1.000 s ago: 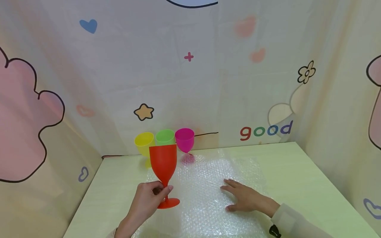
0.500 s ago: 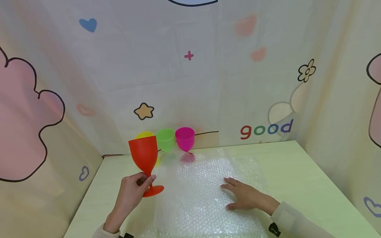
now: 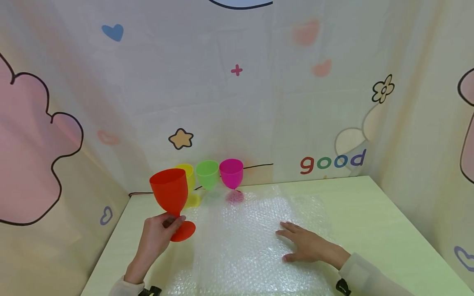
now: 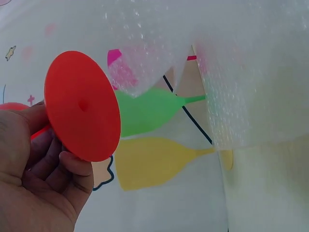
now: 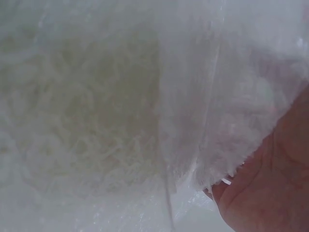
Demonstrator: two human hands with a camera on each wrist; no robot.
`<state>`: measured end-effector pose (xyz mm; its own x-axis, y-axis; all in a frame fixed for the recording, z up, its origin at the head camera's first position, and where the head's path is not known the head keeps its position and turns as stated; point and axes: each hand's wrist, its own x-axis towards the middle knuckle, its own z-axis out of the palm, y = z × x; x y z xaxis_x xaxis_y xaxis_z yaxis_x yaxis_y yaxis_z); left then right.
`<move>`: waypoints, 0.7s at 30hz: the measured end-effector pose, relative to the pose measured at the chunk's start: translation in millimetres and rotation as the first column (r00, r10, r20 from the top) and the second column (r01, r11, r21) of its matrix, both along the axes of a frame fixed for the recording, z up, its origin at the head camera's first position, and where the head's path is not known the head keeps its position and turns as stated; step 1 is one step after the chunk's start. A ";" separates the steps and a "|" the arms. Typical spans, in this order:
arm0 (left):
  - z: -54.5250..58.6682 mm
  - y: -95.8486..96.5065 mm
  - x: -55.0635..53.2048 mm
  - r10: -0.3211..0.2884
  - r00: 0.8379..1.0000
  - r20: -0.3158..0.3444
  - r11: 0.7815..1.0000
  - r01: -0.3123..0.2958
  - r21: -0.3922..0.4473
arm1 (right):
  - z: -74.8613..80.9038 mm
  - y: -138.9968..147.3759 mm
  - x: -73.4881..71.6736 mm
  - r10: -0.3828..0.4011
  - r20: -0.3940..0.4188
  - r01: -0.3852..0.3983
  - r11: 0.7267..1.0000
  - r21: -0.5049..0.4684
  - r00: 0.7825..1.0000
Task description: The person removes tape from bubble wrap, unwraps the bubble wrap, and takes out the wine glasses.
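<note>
In the head view my left hand [image 3: 155, 234] pinches the stem of a red plastic goblet [image 3: 169, 191], held up over the left side of the table. Its bowl leans left and the opening shows. The left wrist view catches the underside of its round foot [image 4: 82, 106], with fingers behind it. My right hand [image 3: 307, 244], fingers spread, rests on a sheet of bubble wrap [image 3: 240, 246]. Only part of the right palm [image 5: 270, 193] appears in the right wrist view, beside blurred wrap.
Behind the wrap stand a yellow goblet [image 3: 190, 176], partly covered by the red one, a green goblet [image 3: 208, 174] and a magenta goblet [image 3: 231, 174]. The wrap's far edge veils their lower parts. A printed curtain [image 3: 252, 115] encloses the table [image 3: 366, 218] at the back and sides.
My left hand has carried the red goblet left and slightly away, and its bowl has tipped so that the opening shows. My right hand has stayed in place on the bubble wrap.
</note>
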<state>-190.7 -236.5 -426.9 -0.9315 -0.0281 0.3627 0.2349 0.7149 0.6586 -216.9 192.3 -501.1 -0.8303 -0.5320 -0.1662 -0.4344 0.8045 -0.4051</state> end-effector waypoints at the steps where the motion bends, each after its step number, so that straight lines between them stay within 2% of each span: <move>1: -1.4 -2.0 -1.7 0.003 1.000 0.003 1.000 -0.003 -0.005 | -0.2 -0.1 -0.1 0.000 0.000 0.000 1.000 0.002 1.000; 7: -11.9 -15.4 -14.6 0.016 1.000 -0.015 0.999 -0.016 -0.042 | -1.9 -0.3 -0.5 -0.003 -0.001 0.003 1.000 0.005 1.000; 15: -29.9 -30.8 -30.3 0.015 0.996 -0.083 0.997 -0.021 -0.071 | -1.2 2.0 1.0 -0.010 0.012 0.009 1.000 0.014 1.000; 21: -44.1 -42.8 -42.2 0.060 0.998 -0.034 0.997 -0.062 -0.055 | -0.4 4.6 2.3 0.003 0.022 -0.003 1.000 0.006 1.000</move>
<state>-232.9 -279.3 -471.0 -0.9164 -0.0637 0.3953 0.2101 0.7638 0.6102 -214.6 196.9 -501.5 -0.8249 -0.5331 -0.1878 -0.4275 0.8058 -0.4098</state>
